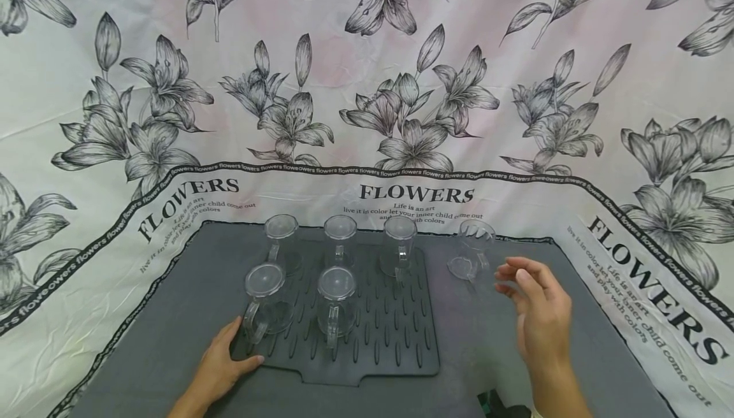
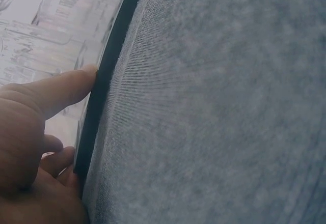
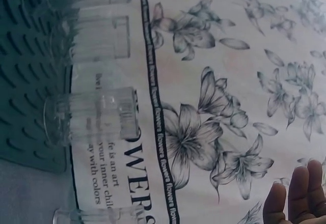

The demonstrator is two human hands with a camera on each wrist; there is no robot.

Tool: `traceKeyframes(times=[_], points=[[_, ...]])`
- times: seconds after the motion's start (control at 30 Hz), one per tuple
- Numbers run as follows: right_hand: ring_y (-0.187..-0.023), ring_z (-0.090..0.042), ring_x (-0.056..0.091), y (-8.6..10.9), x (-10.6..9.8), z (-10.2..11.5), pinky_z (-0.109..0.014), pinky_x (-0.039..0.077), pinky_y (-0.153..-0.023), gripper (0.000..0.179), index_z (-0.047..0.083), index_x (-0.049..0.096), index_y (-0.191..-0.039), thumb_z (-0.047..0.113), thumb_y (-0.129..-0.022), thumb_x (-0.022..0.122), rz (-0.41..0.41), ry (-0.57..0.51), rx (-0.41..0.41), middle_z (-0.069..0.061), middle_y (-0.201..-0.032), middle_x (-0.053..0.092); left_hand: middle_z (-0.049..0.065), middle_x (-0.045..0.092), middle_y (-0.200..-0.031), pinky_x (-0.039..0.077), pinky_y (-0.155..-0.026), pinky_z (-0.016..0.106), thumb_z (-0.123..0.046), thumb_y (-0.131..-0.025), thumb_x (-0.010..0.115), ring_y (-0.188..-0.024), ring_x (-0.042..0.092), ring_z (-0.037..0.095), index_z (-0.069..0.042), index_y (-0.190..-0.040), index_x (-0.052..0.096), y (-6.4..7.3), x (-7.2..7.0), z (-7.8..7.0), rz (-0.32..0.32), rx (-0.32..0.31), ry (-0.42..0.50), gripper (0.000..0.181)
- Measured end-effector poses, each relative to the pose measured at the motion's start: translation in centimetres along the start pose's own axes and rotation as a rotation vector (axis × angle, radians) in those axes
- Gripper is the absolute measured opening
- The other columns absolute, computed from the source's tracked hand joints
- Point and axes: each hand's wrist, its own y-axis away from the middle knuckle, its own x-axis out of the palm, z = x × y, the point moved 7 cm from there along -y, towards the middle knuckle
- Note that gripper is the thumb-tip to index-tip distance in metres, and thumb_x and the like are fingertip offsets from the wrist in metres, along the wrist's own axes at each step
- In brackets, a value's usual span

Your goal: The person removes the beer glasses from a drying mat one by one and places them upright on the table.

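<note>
Several clear glass mugs [image 1: 337, 306] with handles stand in two rows on a dark ridged drying mat [image 1: 395, 341]. My left hand [image 1: 218, 364] is at the mat's front left corner, thumb on the front edge and fingers along the left side, close to the front left mug [image 1: 266, 300]. In the left wrist view the thumb [image 2: 66, 89] touches the mat's rim. Another glass mug [image 1: 470, 252] stands on the table right of the mat. My right hand [image 1: 541, 309] is raised just right of that mug, fingers loosely bent, holding nothing.
The mat lies on a grey cloth-covered table [image 1: 172, 322]. A white curtain [image 1: 338, 118] printed with flowers and lettering rises behind and on both sides, close behind the back row of mugs. A dark object [image 1: 499, 405] sits by my right wrist.
</note>
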Motion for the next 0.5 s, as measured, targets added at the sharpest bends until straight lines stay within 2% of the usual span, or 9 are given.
traceKeyframes(times=[0.17,0.37,0.5], points=[[-0.090,-0.029,0.058,0.8,0.8,0.3,-0.033,0.053,-0.077,0.022,-0.022,0.053,-0.109,-0.004,-0.099,0.044,0.008,-0.016,-0.005,-0.019,-0.096,0.059,0.036,0.027,-0.145,0.027,-0.102,0.064,-0.033,-0.074,0.085,-0.132,0.024,0.054,0.011,-0.147,0.025,0.0,0.0,0.1,-0.008,0.006,-0.002,0.104],[-0.090,-0.029,0.058,1.2,1.8,0.9,-0.034,0.053,-0.077,0.023,-0.026,0.050,-0.109,-0.009,-0.098,0.040,0.065,-0.098,-0.068,-0.022,-0.095,0.059,0.036,0.029,-0.144,0.027,-0.102,0.064,-0.034,-0.074,0.085,-0.131,0.027,0.054,0.011,-0.146,0.026,0.1,0.1,0.0,-0.019,0.027,-0.014,0.103],[-0.092,-0.029,0.058,1.6,2.4,1.0,-0.034,0.053,-0.078,0.022,-0.024,0.051,-0.108,-0.008,-0.098,0.039,0.085,-0.089,-0.066,-0.020,-0.095,0.060,0.037,0.030,-0.143,0.027,-0.102,0.064,-0.032,-0.073,0.085,-0.131,0.027,0.054,0.012,-0.145,0.027,0.0,0.1,0.0,-0.028,0.036,-0.023,0.103]])
